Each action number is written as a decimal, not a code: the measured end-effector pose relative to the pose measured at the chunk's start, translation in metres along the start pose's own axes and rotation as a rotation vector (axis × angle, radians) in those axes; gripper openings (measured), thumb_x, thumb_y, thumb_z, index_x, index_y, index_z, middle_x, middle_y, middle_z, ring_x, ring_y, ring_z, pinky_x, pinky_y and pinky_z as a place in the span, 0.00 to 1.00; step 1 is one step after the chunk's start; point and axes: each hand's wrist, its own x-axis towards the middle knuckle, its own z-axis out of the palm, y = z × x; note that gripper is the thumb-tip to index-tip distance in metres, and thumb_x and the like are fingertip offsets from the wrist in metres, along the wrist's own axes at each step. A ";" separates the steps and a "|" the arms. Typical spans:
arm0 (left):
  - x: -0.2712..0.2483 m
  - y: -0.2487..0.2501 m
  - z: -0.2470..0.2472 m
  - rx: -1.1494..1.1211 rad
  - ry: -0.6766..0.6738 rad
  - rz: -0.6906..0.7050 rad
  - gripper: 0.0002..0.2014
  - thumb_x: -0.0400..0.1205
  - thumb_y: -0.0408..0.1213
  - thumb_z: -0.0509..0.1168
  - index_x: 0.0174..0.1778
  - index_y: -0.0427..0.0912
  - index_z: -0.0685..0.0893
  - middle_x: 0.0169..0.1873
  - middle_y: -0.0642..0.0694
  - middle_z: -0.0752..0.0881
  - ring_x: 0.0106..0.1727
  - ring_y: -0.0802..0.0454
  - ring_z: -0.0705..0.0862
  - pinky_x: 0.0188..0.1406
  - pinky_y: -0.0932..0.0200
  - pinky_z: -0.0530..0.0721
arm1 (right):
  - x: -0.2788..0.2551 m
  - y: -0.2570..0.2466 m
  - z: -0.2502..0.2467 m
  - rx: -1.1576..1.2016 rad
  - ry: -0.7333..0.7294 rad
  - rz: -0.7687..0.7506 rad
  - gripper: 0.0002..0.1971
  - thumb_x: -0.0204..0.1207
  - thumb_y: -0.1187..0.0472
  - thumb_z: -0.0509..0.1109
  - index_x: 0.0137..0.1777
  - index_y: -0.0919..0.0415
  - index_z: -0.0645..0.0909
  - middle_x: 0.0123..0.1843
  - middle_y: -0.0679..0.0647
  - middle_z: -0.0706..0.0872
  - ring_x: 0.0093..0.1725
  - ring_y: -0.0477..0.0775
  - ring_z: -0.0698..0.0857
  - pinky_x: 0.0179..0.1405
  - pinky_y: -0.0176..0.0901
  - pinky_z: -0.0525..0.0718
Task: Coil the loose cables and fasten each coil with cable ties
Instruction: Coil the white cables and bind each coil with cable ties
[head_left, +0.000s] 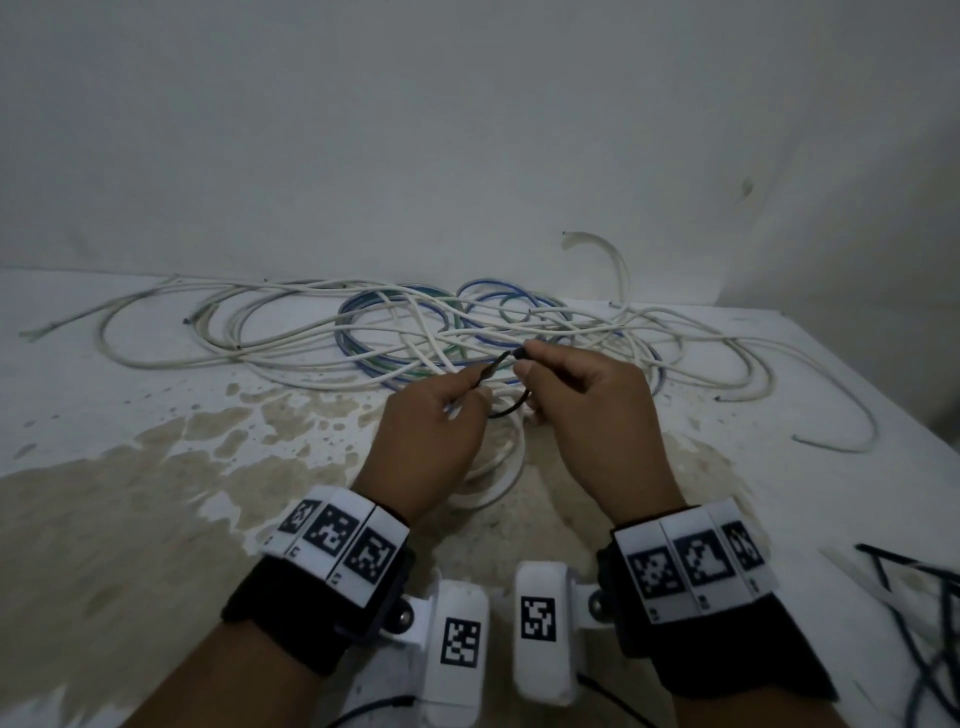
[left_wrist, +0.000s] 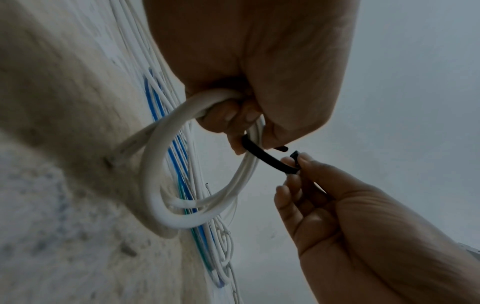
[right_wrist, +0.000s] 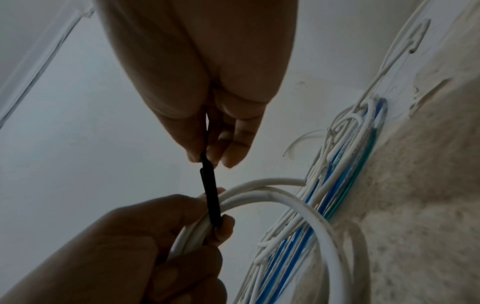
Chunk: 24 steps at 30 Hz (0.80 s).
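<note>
A small coil of white cable (left_wrist: 166, 185) hangs from my left hand (left_wrist: 244, 123), whose fingers curl round its strands. A black cable tie (left_wrist: 267, 158) wraps round the coil just under those fingers. My right hand (left_wrist: 296, 170) pinches the tie's head end between thumb and fingertips. In the head view both hands meet above the table's middle, left hand (head_left: 478, 389) and right hand (head_left: 524, 361), with the black cable tie (head_left: 511, 408) looped between them. The right wrist view has my right hand (right_wrist: 207, 158) holding the tie (right_wrist: 209, 191) taut above the white coil (right_wrist: 259, 197) in my left hand (right_wrist: 218, 226).
A tangle of loose white, blue and green cables (head_left: 415, 332) sprawls across the back of the stained white table (head_left: 156, 467), against the wall. Spare black cable ties (head_left: 924, 623) lie near the front right. The table's right edge (head_left: 883, 374) runs diagonally.
</note>
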 end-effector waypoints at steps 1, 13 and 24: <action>-0.001 0.000 0.000 0.009 -0.001 0.011 0.16 0.84 0.39 0.62 0.68 0.48 0.83 0.64 0.52 0.85 0.65 0.59 0.81 0.67 0.58 0.77 | 0.000 -0.001 -0.001 -0.017 0.010 -0.004 0.11 0.75 0.63 0.73 0.57 0.57 0.87 0.46 0.46 0.89 0.42 0.38 0.86 0.50 0.43 0.87; -0.002 -0.001 0.001 0.006 0.005 0.121 0.15 0.83 0.35 0.63 0.65 0.48 0.85 0.57 0.54 0.87 0.60 0.62 0.83 0.60 0.68 0.77 | 0.001 0.001 -0.001 -0.047 0.023 -0.042 0.09 0.74 0.64 0.74 0.54 0.58 0.89 0.43 0.37 0.87 0.45 0.28 0.84 0.53 0.30 0.81; -0.002 -0.004 0.000 0.015 -0.022 0.153 0.14 0.84 0.36 0.63 0.65 0.47 0.85 0.56 0.51 0.89 0.57 0.59 0.84 0.56 0.67 0.79 | 0.001 0.003 -0.003 -0.020 -0.023 -0.054 0.10 0.73 0.64 0.75 0.48 0.47 0.87 0.40 0.32 0.86 0.43 0.29 0.85 0.47 0.24 0.80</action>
